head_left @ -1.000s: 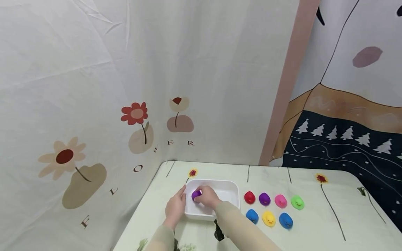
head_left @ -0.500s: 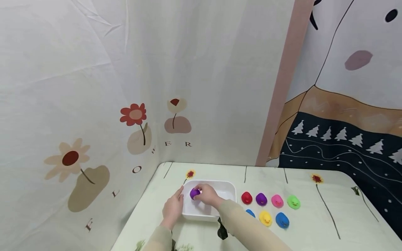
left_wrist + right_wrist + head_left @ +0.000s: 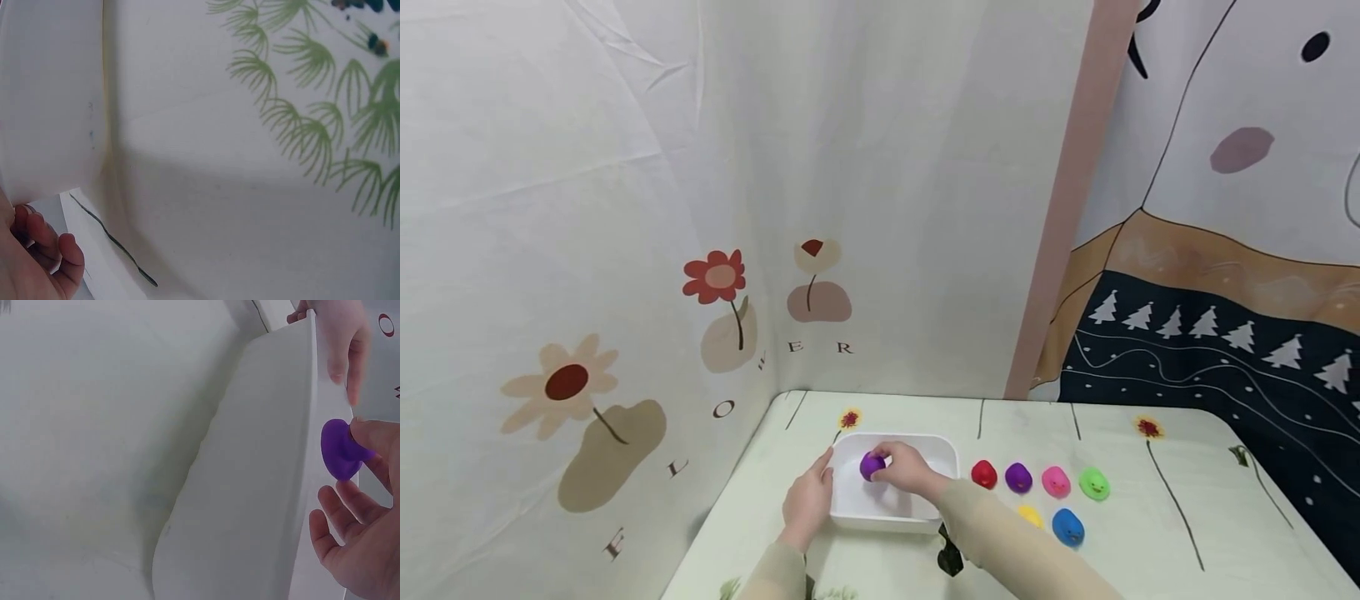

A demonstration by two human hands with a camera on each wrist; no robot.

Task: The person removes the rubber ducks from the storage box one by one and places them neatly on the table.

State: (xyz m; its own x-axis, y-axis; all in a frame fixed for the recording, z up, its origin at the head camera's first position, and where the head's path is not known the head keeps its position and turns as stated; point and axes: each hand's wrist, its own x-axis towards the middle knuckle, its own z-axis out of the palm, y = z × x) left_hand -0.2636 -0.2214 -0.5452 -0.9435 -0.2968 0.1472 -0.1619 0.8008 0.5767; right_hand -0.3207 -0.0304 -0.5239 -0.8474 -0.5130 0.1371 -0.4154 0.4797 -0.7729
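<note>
A white rectangular tray [image 3: 887, 524] stands on the table. My left hand [image 3: 808, 500] grips its left end, the thumb at the rim; in the left wrist view the fingers of the left hand [image 3: 44, 253] curl by the tray's outer wall [image 3: 56, 100]. Over the tray's left part, my right hand [image 3: 910, 469] pinches a small purple toy duck [image 3: 871, 467] between thumb and index finger. The right wrist view has the purple duck [image 3: 340, 450] just beyond the near rim, with the other fingers of the right hand [image 3: 365, 544] spread loosely below it.
Right of the tray sit a red toy duck [image 3: 983, 474], a second purple one [image 3: 1018, 477], a pink one [image 3: 1056, 482] and a green one [image 3: 1094, 483]. Nearer are a blue duck [image 3: 1067, 527] and a yellow duck [image 3: 1030, 515], partly behind the right sleeve [image 3: 1000, 529]. Curtains hang behind the table.
The right hand has shifted slightly right within the tray with the purple duck. Its forearm now hides one blue duck and part of the yellow one. The left hand stays at the tray's end.
</note>
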